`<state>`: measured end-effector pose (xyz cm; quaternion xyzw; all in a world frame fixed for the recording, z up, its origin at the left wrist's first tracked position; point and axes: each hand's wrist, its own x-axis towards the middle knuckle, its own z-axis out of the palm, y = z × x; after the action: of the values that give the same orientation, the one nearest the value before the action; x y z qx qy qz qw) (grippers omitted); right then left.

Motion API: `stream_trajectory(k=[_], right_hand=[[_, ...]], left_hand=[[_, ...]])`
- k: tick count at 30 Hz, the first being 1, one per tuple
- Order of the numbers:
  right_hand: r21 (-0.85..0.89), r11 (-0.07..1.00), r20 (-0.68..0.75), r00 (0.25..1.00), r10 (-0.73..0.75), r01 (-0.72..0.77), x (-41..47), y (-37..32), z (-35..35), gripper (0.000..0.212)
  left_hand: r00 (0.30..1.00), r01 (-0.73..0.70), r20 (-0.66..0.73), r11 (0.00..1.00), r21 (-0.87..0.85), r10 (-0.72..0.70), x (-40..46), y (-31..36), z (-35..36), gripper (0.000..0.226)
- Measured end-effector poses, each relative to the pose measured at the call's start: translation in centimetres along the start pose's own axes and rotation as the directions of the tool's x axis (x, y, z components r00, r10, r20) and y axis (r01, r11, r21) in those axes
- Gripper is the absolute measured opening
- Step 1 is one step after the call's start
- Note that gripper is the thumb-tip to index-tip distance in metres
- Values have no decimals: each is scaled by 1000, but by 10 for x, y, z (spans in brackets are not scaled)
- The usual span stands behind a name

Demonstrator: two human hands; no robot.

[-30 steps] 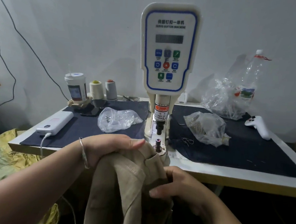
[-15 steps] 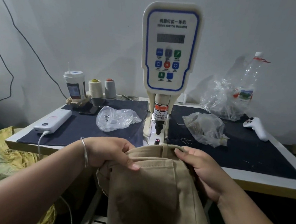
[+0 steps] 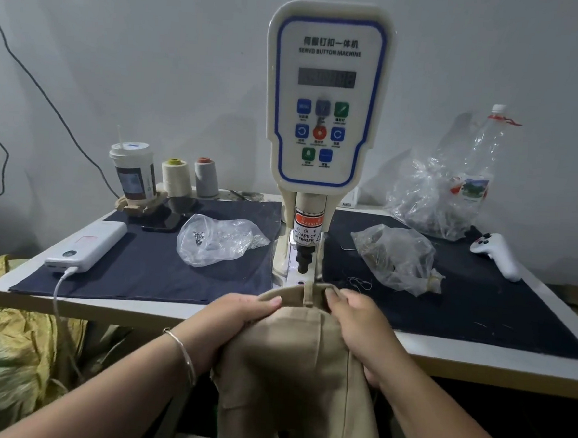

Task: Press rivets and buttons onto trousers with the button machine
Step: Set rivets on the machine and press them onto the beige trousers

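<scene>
Beige trousers (image 3: 292, 364) hang off the table's front edge, their waistband with a belt loop (image 3: 308, 294) lying just in front of the button machine (image 3: 325, 95). The machine's black punch (image 3: 303, 258) stands above the lower die (image 3: 300, 282), which shows just beyond the waistband. My left hand (image 3: 230, 320) grips the waistband left of the loop. My right hand (image 3: 358, 328) grips it right of the loop, fingers curled over the band's edge.
On the dark cloth lie a clear bag of small metal parts (image 3: 217, 239), a bag of brownish parts (image 3: 397, 256) and a larger bag with a bottle (image 3: 448, 191). A power bank (image 3: 88, 243), cup (image 3: 133, 175), two thread cones (image 3: 176, 178) and a white controller (image 3: 497, 253) are there too.
The bunched trousers have been turned and spread, so the waistband faces the machine. Both hands slid up to the band's edge on either side of the belt loop and moved it toward the die.
</scene>
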<state>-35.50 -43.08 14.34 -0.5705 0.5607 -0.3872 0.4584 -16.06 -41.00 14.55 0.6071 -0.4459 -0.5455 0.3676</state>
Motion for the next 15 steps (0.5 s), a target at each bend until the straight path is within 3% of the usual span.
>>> stream_trajectory(k=[3,8,11,13,15], right_hand=[[27,999,-8,999,43,-43,22,-10,3,45],[-93,988,-66,991,120,-126,58,-23,0,40],[-293,956,-37,999,-35,22,72,-23,-3,47],[-464,865,42,980,-196,193,76,-16,-8,50],[-485,822,116,954,-277,298,80,-4,-12,52]], left_hand=[[984,-43,-164,981,188,74,22,13,-2,33],[956,-117,-170,843,525,238,53,23,-7,45],[916,-180,-186,777,603,356,64,17,-9,48],[896,-209,-176,737,643,408,68,12,-13,50],[895,-243,-126,704,667,428,72,4,-18,49]])
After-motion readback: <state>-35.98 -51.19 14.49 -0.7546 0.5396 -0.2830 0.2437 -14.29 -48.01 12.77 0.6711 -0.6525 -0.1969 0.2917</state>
